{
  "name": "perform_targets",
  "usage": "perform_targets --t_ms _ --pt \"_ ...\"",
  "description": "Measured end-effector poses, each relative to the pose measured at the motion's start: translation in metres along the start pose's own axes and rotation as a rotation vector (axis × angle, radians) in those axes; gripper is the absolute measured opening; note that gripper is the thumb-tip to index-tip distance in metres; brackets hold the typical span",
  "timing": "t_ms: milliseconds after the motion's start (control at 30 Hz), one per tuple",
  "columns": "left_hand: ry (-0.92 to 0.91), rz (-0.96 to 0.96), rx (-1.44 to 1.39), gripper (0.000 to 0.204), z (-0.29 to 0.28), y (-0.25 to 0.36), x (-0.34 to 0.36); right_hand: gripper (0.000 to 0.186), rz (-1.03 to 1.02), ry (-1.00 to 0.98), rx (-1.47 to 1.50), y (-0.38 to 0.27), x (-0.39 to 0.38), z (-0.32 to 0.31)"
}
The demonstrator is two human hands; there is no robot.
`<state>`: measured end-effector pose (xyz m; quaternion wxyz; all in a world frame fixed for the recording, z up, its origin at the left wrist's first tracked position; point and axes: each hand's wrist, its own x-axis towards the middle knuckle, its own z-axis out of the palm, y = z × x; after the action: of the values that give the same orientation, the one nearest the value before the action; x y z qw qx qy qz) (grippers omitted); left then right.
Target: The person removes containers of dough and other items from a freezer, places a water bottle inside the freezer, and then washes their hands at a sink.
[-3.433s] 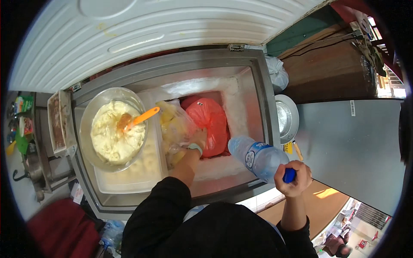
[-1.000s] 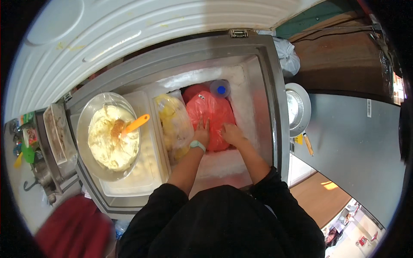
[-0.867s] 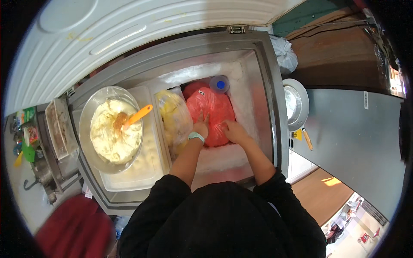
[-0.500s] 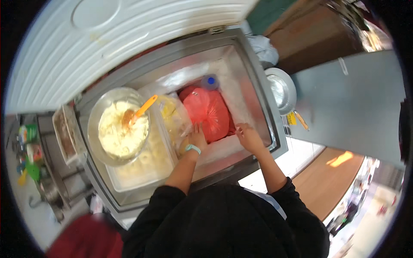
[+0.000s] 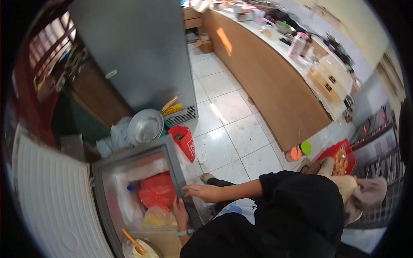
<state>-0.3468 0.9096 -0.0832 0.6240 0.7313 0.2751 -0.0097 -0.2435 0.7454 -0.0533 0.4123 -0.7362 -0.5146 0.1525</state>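
The chest freezer point(image 5: 173, 160) stands with its lid up, and a red plastic bag point(image 5: 157, 190) lies inside, its top gathered. My left hand point(image 5: 180, 213), with a pale band at the wrist, reaches inside along the near wall beside that bag. Its fingers are extended and hold nothing I can see. Over the freezer's near rim lies my right hand point(image 5: 202, 193), fingers stretched and apart. A clear bag with yellow contents point(image 5: 158, 218) sits next to the red bag, and a blue-capped bottle point(image 5: 134, 186) is beyond it. A bowl of creamy mixture point(image 5: 148, 249) with an orange-handled spatula point(image 5: 130, 238) is partly cut off.
The ribbed white lid point(image 5: 53, 202) stands at the left. Past the freezer are a metal basin point(image 5: 146, 126), a red bag point(image 5: 182, 142) and a tall grey cabinet point(image 5: 137, 51). A long counter point(image 5: 254, 73) runs across the tiled floor. Another person point(image 5: 365, 193) is at the right, near a red crate point(image 5: 344, 157).
The view has swung to the right, bringing in the floor and counter. My right hand has come out of the freezer onto its rim; my left hand has drawn back from the red bag toward the near wall.
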Motion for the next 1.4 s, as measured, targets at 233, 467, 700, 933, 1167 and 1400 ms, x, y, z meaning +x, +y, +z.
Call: perform_targets --t_ms 233,467,700,933,1167,1400 --pt "0.394 0.450 0.427 0.049 0.039 -0.015 -0.052 0.030 0.659 0.119 -0.005 0.001 -0.120 -0.093" --pt "0.383 0.408 0.373 0.017 0.100 0.084 -0.030 0.046 0.635 0.050 -0.241 0.031 -0.176 -0.139" --pt "0.168 0.753 0.244 0.008 0.276 0.140 0.014 0.026 0.714 0.421 -0.452 0.117 -0.294 -0.226" --pt "-0.592 0.597 0.630 0.032 0.413 0.161 0.025 0.023 0.794 0.803 -0.281 0.099 -0.409 -0.307" --pt "-1.039 0.483 1.346 0.053 0.475 0.179 0.036 0.017 0.685 1.235 -0.002 0.090 -0.460 -0.340" --pt "-1.024 0.556 1.372 0.054 0.524 0.191 0.082 0.012 0.728 1.647 0.330 0.123 -0.453 -0.358"
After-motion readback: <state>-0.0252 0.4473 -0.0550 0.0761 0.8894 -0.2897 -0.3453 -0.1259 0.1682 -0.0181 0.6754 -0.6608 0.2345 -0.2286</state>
